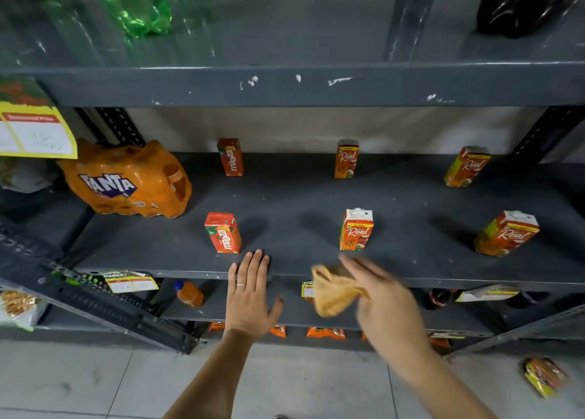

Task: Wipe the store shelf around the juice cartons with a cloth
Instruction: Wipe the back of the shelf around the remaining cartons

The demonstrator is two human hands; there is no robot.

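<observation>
A dark grey shelf [297,203] carries several small juice cartons in two rows: Maaza cartons on the left [223,232] and Real cartons in the middle [356,229] and on the right [506,233]. My right hand [384,301], blurred by motion, grips a crumpled yellow cloth [332,289] just in front of the shelf's front edge, below the middle front carton. My left hand [251,292] lies flat with fingers spread, its fingertips resting on the front edge beside the front Maaza carton.
An orange Fanta multipack [126,179] stands at the shelf's left end. Green and dark bottles [139,5] fill the shelf above. A lower shelf holds an orange bottle [189,293] and snack packs. A packet [543,376] lies on the tiled floor.
</observation>
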